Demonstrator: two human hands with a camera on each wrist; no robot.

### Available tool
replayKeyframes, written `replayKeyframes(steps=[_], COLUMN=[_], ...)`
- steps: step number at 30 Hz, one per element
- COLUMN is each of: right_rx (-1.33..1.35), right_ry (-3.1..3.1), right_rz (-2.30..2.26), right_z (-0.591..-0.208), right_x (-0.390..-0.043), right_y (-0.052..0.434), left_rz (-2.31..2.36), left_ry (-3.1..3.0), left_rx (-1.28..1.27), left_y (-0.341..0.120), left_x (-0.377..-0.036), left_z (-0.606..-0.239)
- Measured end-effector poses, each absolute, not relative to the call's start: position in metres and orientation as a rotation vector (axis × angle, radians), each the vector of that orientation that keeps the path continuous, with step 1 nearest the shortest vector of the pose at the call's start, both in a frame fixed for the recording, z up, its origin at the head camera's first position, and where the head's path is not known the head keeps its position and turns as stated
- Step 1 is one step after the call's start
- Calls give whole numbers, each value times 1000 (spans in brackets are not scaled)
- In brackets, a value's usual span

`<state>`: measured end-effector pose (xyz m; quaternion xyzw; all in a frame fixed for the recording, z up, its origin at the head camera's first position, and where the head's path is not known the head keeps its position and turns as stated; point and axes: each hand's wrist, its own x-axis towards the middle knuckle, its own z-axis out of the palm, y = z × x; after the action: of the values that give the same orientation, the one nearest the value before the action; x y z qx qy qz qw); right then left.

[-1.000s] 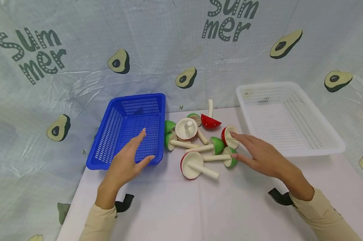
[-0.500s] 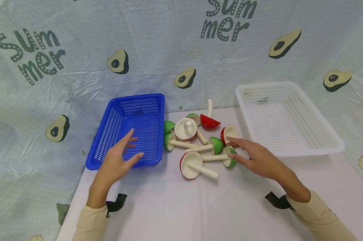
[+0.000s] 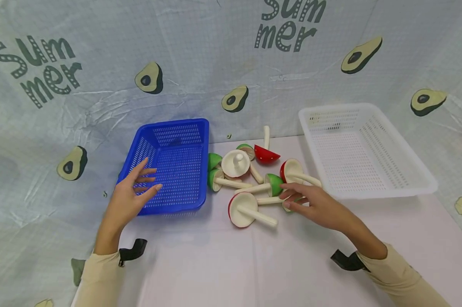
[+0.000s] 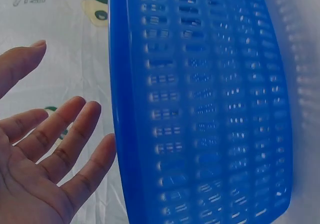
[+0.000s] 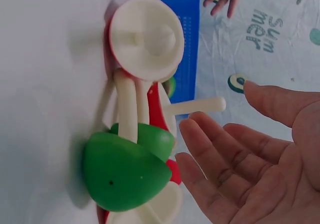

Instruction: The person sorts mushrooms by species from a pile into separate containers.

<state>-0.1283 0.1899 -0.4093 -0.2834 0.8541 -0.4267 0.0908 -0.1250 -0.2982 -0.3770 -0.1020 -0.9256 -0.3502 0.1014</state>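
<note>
Toy mushrooms piled on table (image 3: 254,264) between 1 blue basket (image 3: 169,168) and 1 white basket (image 3: 361,153): 4 green-capped, 3 red-capped, 1 white. Left hand (image 3: 129,198) spread wide, holding nothing, at blue basket's near left rim. Right hand (image 3: 315,204) loosely spread, holding nothing, fingertips over nearest green mushroom (image 3: 290,200).

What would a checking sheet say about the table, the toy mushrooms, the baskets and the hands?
Surface: white table, bare at the front.
Job's things: green-capped mushroom lies under the right hand's fingertips; blue basket holds nothing.
Clutter: other red and green mushrooms piled between the baskets; white basket holds nothing.
Hands: left hand open, over the blue basket's near left corner; right hand open, reaching over the green-capped mushroom.
Cables: nothing seen; black straps at both wrists.
Surroundings: avocado-print cloth.
</note>
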Motion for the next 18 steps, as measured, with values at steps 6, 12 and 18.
replayKeyframes(steps=[6, 12, 18], right_rx=[-823, -799, -789], right_ry=[2472, 2393, 2368], right_rz=[-1282, -1297, -1294], right_z=[-413, -416, -420], right_x=[-126, -125, -125], right_y=[183, 178, 172], left_rz=[-1048, -1096, -1186], left_ry=[-2732, -2709, -2666], left_rx=[-188, -88, 97], left_y=[-315, -335, -353], left_x=[-134, -142, -150], left_z=[-373, -371, -373])
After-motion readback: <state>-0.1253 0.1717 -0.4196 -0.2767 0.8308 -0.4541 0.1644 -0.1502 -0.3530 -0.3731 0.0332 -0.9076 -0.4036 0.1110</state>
